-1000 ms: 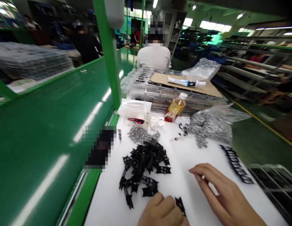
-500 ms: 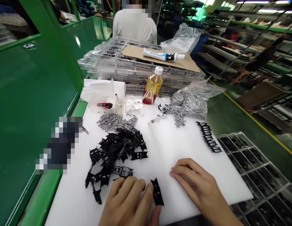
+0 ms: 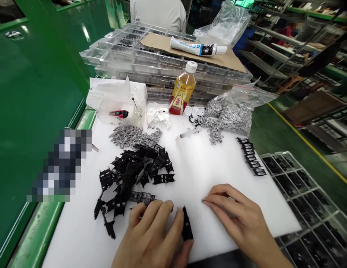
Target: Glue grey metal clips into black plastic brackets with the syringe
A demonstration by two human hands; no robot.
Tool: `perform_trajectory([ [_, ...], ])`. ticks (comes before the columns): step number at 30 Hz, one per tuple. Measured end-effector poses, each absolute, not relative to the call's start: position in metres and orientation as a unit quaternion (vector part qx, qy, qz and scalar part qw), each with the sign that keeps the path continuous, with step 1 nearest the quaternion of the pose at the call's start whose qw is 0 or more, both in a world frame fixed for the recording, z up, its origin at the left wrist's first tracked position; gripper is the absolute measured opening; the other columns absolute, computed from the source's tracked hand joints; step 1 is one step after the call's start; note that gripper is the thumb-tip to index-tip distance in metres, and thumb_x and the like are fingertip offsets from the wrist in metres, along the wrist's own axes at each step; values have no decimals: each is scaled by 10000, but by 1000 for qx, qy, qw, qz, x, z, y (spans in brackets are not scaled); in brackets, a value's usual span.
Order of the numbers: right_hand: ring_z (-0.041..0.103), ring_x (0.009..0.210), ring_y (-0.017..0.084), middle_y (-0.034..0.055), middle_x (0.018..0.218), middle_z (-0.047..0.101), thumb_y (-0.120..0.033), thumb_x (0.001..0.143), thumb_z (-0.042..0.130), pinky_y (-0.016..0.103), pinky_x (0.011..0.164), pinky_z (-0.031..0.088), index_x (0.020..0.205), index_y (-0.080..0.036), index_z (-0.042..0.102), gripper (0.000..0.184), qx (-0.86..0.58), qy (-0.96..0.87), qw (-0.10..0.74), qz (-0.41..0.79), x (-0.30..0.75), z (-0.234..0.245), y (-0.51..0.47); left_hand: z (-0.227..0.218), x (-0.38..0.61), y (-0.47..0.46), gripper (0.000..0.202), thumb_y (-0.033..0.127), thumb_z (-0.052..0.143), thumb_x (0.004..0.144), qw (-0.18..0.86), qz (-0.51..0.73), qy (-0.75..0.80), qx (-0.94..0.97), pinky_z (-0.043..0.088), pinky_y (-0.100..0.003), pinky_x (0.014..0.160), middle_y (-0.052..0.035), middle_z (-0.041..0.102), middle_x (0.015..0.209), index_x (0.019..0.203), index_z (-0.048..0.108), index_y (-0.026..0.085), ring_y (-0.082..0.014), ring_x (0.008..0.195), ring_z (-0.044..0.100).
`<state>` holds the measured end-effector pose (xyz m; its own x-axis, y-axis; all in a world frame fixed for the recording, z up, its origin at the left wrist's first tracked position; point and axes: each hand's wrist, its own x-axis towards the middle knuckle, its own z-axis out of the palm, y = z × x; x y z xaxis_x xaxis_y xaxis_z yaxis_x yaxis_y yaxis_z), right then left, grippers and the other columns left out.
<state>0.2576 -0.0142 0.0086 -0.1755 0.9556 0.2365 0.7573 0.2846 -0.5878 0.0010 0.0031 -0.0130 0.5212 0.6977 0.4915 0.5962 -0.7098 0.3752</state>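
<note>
My left hand (image 3: 155,238) is closed on a black plastic bracket (image 3: 187,226), held at the board's front between thumb and index finger. My right hand (image 3: 236,214), a little to the right, pinches a tiny grey piece (image 3: 203,201) that barely shows at the fingertips. Left of the hands is a jumbled pile of black plastic brackets (image 3: 131,175). Behind that pile lies a heap of small grey pieces (image 3: 124,137). A row of black brackets (image 3: 251,156) lines the board's right side.
A white board (image 3: 201,163) covers the work surface. Toward the back stand a drink bottle (image 3: 182,91), a bag of grey pieces (image 3: 234,115) and stacked clear trays (image 3: 117,59). A glue tube (image 3: 192,47) rests on cardboard. Another divided tray (image 3: 304,201) sits at right.
The view has tilted down slightly, so the background sits higher. Both hands keep nearly the same place and grip, with my left thumb now closer against the bracket's lower end.
</note>
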Motion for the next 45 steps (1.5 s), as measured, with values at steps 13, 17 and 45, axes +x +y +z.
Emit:
perform_trajectory([
  [13, 708, 934, 174, 57, 1054, 671, -171, 1010, 652, 228, 682, 612, 1047, -270, 701, 117, -581, -724, 295, 227, 251, 18, -17, -6, 2, 3, 316, 415, 669, 1008, 112, 282, 385, 872, 341, -459, 935, -99, 702, 1193, 1229, 724, 195, -290, 1098, 597],
  [17, 703, 903, 147, 34, 1006, 665, -116, 1007, 632, 230, 773, 608, 1061, -269, 681, 169, -529, -750, 283, 279, 234, 31, -25, -3, 1, 3, 299, 400, 613, 1040, 113, 271, 383, 876, 333, -454, 915, -94, 688, 1151, 1229, 717, 194, -285, 1057, 588],
  [45, 692, 958, 136, 42, 1082, 656, -99, 1031, 603, 239, 825, 577, 1163, -235, 652, 195, -521, -776, 257, 244, 218, 29, -33, -2, 0, 2, 286, 360, 603, 1041, 104, 262, 381, 881, 337, -463, 893, -93, 690, 1140, 1238, 709, 181, -286, 1043, 592],
])
